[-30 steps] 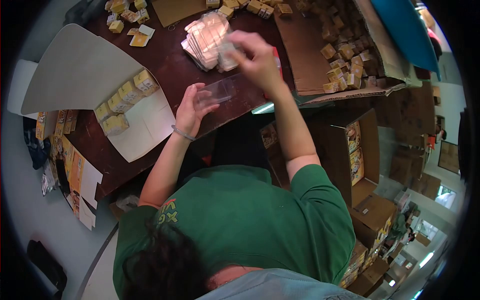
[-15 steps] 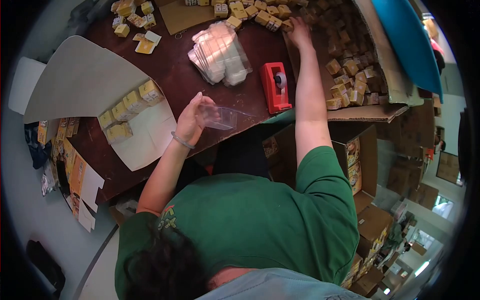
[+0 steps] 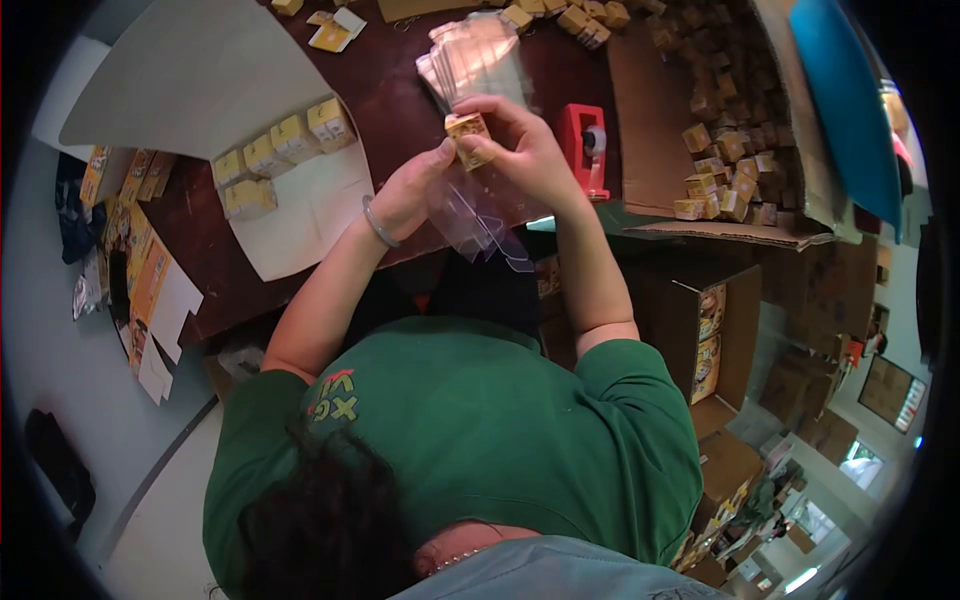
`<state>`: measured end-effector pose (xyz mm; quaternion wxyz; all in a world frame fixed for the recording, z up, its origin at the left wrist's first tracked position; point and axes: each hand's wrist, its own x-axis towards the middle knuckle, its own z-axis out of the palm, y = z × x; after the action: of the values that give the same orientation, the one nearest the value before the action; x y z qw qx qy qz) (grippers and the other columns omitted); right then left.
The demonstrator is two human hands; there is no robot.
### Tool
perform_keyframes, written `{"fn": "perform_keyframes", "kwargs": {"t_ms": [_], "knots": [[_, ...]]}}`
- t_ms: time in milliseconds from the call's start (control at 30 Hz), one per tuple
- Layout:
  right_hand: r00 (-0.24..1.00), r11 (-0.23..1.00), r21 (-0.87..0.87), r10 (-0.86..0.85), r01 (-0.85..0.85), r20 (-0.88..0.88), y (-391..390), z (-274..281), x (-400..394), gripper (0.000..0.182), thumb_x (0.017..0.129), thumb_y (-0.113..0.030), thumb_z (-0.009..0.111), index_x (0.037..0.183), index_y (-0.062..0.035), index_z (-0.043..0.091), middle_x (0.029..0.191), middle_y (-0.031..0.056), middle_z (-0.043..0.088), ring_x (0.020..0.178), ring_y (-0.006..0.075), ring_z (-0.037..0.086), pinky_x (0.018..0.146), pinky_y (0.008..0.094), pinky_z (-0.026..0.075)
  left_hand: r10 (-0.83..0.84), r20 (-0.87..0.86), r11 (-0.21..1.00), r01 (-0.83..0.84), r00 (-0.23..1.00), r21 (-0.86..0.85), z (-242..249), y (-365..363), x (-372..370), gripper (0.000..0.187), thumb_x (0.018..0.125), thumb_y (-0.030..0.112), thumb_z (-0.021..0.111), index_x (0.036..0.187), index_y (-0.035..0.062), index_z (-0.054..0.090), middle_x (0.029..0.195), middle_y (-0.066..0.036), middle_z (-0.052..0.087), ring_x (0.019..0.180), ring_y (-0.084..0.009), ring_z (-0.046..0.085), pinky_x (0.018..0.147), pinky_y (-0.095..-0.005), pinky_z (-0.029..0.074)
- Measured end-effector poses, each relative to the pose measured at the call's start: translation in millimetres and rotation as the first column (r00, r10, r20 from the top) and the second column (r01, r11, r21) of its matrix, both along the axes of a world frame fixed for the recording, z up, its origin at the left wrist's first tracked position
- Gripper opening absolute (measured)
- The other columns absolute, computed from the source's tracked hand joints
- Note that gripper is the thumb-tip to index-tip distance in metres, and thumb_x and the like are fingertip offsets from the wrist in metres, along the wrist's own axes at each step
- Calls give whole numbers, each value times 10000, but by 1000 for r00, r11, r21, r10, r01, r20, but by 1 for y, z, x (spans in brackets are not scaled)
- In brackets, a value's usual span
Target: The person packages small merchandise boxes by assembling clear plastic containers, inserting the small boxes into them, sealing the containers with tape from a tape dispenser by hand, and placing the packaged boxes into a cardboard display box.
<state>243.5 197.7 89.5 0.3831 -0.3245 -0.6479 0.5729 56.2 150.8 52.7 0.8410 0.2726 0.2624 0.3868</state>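
Observation:
My right hand [image 3: 535,160] pinches a small yellow printed box [image 3: 465,128] between thumb and fingers, in front of my chest. My left hand [image 3: 408,195], with a bracelet at its wrist, is closed on a clear plastic box [image 3: 462,215] whose open flaps hang toward me. The yellow box is at the upper end of the clear plastic; whether it is inside cannot be made out. Just beyond my hands lies a stack of flat clear plastic boxes [image 3: 485,60].
Right of my hands stands a red tape dispenser [image 3: 575,150]. A large carton [image 3: 650,130] at the right holds many small yellow boxes [image 3: 735,175]. On the left, a pale sheet [image 3: 310,215] carries several yellow boxes [image 3: 290,138] in clear plastic. The dark red table [image 3: 385,105] lies underneath.
My right hand has come back from the carton's edge with a small yellow box. It now meets my left hand, which has shifted with the clear plastic box. The view has tilted slightly.

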Motion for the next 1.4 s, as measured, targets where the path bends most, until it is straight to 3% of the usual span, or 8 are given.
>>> {"fn": "perform_keyframes", "kwargs": {"t_ms": [233, 500, 700, 833, 900, 1133, 1333, 1400], "knots": [[968, 961, 209, 138, -182, 208, -38, 3, 11, 671, 832, -42, 681, 1451, -63, 423, 1480, 150, 409, 1338, 250, 458, 1063, 346, 417, -131, 7, 986, 131, 991, -106, 2, -19, -18, 512, 994, 493, 497, 1294, 78, 499, 1092, -57, 630, 966, -160, 624, 834, -340, 527], [992, 989, 100, -116, 111, 46, -48, -3, 25, 629, 766, -84, 782, 1342, -20, 539, 1235, 106, 617, 1090, 195, 611, 975, 330, 473, 5, -31, 998, -6, 1000, -62, -6, -18, -24, 753, 933, 632, 483, 1356, 9, 483, 973, -53, 639, 854, -171, 644, 793, -341, 538], [849, 742, 551, -518, 381, 110, -60, -11, -10, 653, 723, -174, 843, 1277, -54, 519, 1170, 127, 573, 1058, 246, 589, 912, 347, 485, -206, 58, 978, 207, 977, -13, -15, -30, -13, 716, 935, 617, 498, 1383, 61, 449, 1025, -69, 635, 882, -174, 641, 807, -347, 534], [964, 882, 400, -265, 249, -14, -74, -24, -12, 715, 808, -344, 800, 1328, -16, 435, 1353, 140, 448, 1222, 244, 497, 1060, 376, 376, -173, 171, 985, 172, 970, 21, -12, -31, -14, 669, 952, 567, 507, 1387, 65, 437, 1098, -71, 618, 933, -183, 632, 835, -339, 524], [900, 999, -32, -27, 14, -436, -74, -22, -6, 553, 928, -329, 660, 1337, -33, 433, 1380, 141, 437, 1258, 233, 482, 1040, 362, 414, -207, 288, 978, 193, 935, 78, -15, -33, -21, 616, 969, 500, 537, 1384, 56, 438, 1186, -59, 602, 976, -185, 631, 858, -341, 532], [848, 809, -423, 167, -409, -503, -60, 15, 18, 359, 987, -262, 551, 1237, -38, 424, 1320, 245, 538, 1203, 297, 576, 1003, 399, 481, -430, 114, 894, 406, 895, 187, 12, -40, -19, 629, 897, 546, 600, 1162, -24, 601, 914, -101, 656, 754, -167, 660, 681, -283, 533], [818, 884, -140, 341, -447, -463, -67, 20, 11, 710, 933, -286, 647, 1491, -2, 313, 1350, 143, 535, 1212, 206, 541, 1047, 341, 413, -381, 145, 916, 352, 913, 193, 8, -38, -24, 548, 967, 498, 525, 1188, 0, 584, 951, -115, 665, 829, -188, 668, 739, -322, 553], [898, 909, -72, 390, -411, -204, -69, 27, 14, 652, 928, -283, 642, 1450, 19, 392, 1391, 132, 505, 1248, 209, 511, 1067, 335, 390, -295, 121, 955, 288, 948, 71, 6, -40, -24, 544, 978, 513, 500, 1181, 16, 591, 977, -109, 671, 872, -192, 662, 777, -339, 547]]}}
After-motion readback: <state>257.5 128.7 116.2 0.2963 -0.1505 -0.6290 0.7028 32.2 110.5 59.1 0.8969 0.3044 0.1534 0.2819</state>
